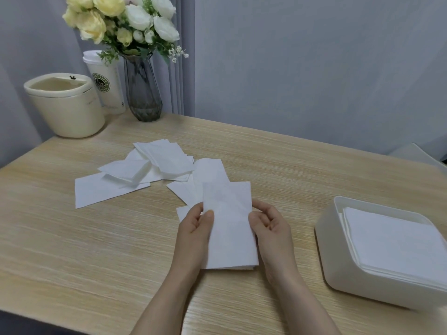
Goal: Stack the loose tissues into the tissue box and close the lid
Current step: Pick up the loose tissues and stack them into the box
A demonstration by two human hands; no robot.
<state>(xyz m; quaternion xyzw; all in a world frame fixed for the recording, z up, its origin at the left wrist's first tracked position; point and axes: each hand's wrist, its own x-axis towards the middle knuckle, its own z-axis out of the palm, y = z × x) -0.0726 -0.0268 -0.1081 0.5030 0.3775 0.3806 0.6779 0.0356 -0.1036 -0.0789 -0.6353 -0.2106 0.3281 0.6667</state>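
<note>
A small stack of white folded tissues (228,226) is held above the table between both hands. My left hand (194,232) pinches its left edge with the thumb on top. My right hand (271,228) grips its right edge. More loose white tissues (145,174) lie scattered on the wooden table beyond my hands. The white tissue box (338,245) stands at the right, open, with a stack of tissues (396,240) inside. A pale flat piece (416,154), possibly the lid, shows at the far right edge.
At the back left stand a cream round bin (65,110), a white paper cup (106,83) and a glass vase of flowers (142,93). A grey curtain hangs behind the wooden table (72,250).
</note>
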